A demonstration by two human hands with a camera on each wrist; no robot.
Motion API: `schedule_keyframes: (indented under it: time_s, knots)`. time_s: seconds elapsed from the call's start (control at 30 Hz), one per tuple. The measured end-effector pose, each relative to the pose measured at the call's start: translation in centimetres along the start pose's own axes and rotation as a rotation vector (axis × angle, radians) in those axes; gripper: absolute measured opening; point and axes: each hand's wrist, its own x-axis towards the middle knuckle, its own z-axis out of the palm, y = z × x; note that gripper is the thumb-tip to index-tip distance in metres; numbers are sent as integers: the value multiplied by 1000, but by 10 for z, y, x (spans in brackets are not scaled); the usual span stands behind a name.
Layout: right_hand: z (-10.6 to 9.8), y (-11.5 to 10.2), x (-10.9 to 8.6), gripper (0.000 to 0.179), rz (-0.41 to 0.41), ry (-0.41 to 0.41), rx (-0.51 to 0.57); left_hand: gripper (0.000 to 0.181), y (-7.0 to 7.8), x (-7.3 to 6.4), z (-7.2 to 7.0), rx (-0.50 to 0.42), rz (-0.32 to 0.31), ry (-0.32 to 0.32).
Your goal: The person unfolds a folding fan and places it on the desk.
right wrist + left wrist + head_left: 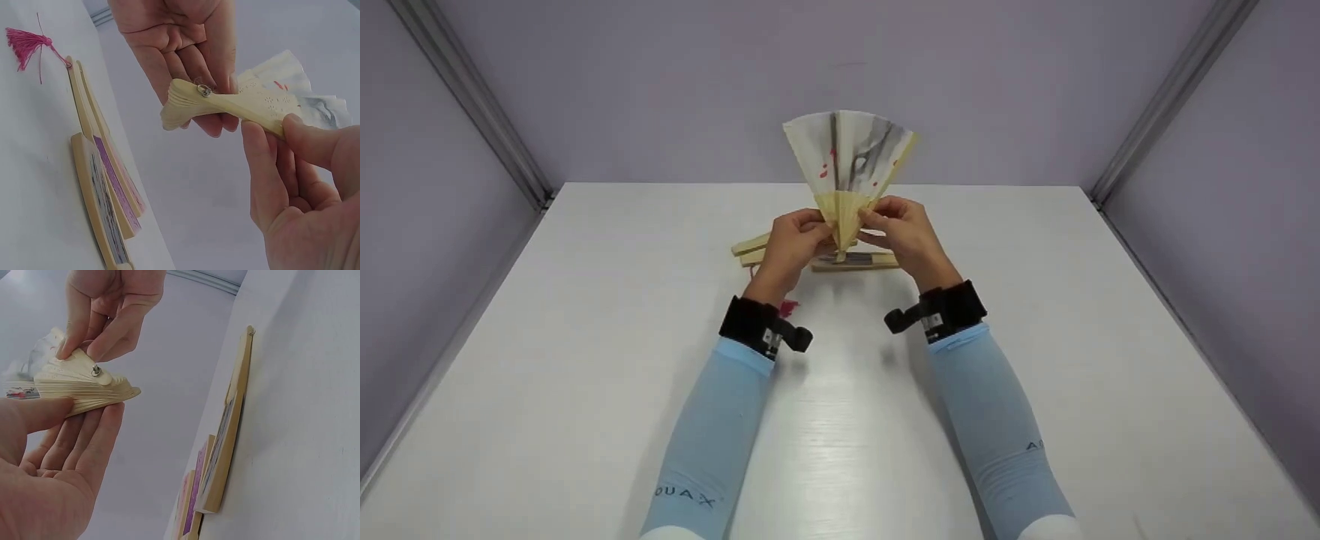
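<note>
A partly spread folding fan (846,150) is held up above the far middle of the table in the head view. Its leaf is pale with grey painting and red spots, and its ribs are light wood. My left hand (793,244) pinches the ribs on the left side, low down. Across from it, my right hand (909,234) pinches the outer rib on the right between thumb and fingers. Both wrist views show the metal rivet (96,370) at the narrow end, where the ribs (185,101) bunch together.
Three folded fans lie on the white table (607,337) beneath my hands. The nearest folded fan (95,191) has a grey patterned leaf; behind it are a purple fan (115,183) and a pink one. A pink tassel (28,46) hangs from one. Pale walls enclose the table.
</note>
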Motion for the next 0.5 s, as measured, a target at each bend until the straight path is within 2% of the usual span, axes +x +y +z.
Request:
schedule_keyframes:
  time_s: [0.17,0.37,0.5]
  knots:
    - [2,0,1,14,14,18,64,26,1,0,-2,-64,19,34]
    - [4,-1,3,3,38,33,203,26,0,1,-3,-137,49,104]
    - [4,-2,3,15,49,45,291,28,2,1,-4,-167,46,150]
